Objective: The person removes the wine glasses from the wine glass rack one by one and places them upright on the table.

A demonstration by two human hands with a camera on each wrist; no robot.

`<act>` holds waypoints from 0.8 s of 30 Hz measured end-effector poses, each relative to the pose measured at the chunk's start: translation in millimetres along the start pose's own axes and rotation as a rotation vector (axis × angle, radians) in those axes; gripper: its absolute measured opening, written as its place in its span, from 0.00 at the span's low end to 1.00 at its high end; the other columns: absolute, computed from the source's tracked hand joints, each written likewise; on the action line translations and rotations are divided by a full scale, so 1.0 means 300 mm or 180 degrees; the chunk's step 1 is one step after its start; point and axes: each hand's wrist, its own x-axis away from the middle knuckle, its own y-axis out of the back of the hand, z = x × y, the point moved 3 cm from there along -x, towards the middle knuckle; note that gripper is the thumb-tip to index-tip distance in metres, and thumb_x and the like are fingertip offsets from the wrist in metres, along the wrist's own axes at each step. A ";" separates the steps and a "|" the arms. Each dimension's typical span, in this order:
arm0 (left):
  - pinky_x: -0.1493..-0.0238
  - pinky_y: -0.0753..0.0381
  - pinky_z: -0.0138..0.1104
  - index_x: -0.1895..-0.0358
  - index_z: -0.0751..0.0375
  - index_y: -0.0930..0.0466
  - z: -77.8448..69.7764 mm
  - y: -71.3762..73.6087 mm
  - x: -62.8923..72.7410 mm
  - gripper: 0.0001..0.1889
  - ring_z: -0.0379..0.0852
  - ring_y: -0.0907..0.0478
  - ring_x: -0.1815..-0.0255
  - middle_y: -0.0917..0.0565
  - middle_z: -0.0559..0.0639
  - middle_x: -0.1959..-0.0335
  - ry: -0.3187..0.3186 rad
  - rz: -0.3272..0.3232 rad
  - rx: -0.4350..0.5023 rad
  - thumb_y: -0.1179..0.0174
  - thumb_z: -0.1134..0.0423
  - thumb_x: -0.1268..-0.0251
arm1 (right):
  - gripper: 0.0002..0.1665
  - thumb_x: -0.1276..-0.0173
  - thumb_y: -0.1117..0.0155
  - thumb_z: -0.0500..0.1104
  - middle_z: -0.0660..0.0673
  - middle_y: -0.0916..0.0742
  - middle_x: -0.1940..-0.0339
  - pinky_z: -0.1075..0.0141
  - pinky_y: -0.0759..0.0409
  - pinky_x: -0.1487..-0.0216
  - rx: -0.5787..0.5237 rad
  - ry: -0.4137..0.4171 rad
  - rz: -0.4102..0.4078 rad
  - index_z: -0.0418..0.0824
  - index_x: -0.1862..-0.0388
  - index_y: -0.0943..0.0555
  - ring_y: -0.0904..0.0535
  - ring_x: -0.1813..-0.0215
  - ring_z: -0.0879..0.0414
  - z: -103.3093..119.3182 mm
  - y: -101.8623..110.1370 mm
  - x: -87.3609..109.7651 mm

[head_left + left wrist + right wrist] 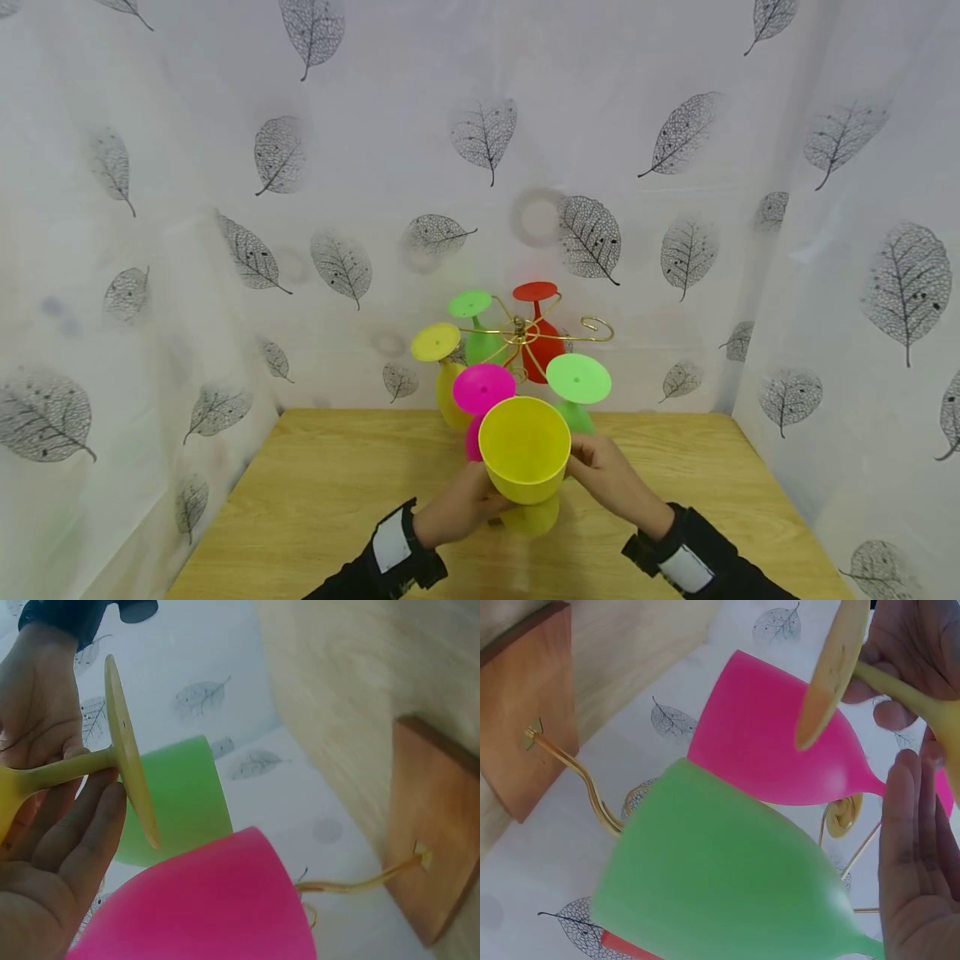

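A yellow plastic goblet [525,446] is held up off the table, its open mouth toward the head camera. My left hand [461,508] grips it low on its left side, fingers at the stem [71,769]. On the other side my right hand [615,479] holds the bowl; its fingers [904,817] look fairly straight in the right wrist view, and its thumb is hidden there. Just behind stands a gold wire rack [519,332] hung with upside-down goblets: pink [483,389], green [577,379], another green [471,304], red [536,292] and yellow [436,342].
The rack's square wooden base [431,825] rests on the wood-grain table [337,500]. An unfilled curled hook [598,329] sticks out at the rack's right. White curtains [390,108] with leaf prints enclose the back and sides.
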 end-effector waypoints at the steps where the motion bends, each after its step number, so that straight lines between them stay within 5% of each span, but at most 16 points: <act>1: 0.38 0.27 0.33 0.41 0.56 0.29 0.000 -0.004 -0.001 0.18 0.38 0.26 0.43 0.21 0.54 0.44 -0.0038 0.0024 0.0102 0.45 0.62 0.34 | 0.16 0.26 0.53 0.39 0.38 0.13 0.66 0.66 0.16 0.63 0.0008 0.0050 -0.0047 0.29 0.57 0.20 0.20 0.64 0.69 0.005 0.002 0.000; 7: 0.40 0.27 0.28 0.40 0.54 0.31 0.011 -0.021 -0.001 0.19 0.37 0.26 0.44 0.23 0.54 0.43 0.0156 0.0054 0.0434 0.45 0.59 0.33 | 0.21 0.22 0.65 0.37 0.61 0.17 0.53 0.65 0.16 0.57 -0.0332 0.0394 -0.0142 0.27 0.43 0.27 0.20 0.55 0.68 0.022 0.001 -0.001; 11: 0.41 0.28 0.25 0.42 0.50 0.30 0.022 -0.032 0.003 0.18 0.36 0.25 0.45 0.22 0.50 0.45 0.0374 0.0046 0.0426 0.45 0.57 0.33 | 0.27 0.21 0.68 0.44 0.60 0.22 0.42 0.66 0.19 0.47 -0.0652 0.0598 -0.0055 0.28 0.33 0.38 0.23 0.45 0.65 0.026 -0.008 0.002; 17: 0.42 0.27 0.25 0.43 0.51 0.29 0.034 -0.050 0.000 0.17 0.36 0.24 0.45 0.21 0.49 0.46 0.0451 0.0017 0.0380 0.46 0.57 0.33 | 0.46 0.30 0.48 0.59 0.56 0.33 0.30 0.69 0.26 0.39 -0.0995 0.0667 -0.0092 0.37 0.25 0.53 0.28 0.37 0.63 0.030 -0.032 -0.005; 24: 0.42 0.26 0.25 0.42 0.51 0.30 0.042 -0.059 0.005 0.18 0.38 0.25 0.43 0.21 0.50 0.45 0.0502 -0.0009 0.0408 0.44 0.59 0.33 | 0.44 0.36 0.36 0.50 0.55 0.27 0.36 0.68 0.24 0.40 -0.1003 0.0768 -0.0260 0.31 0.30 0.44 0.26 0.41 0.62 0.049 -0.049 -0.008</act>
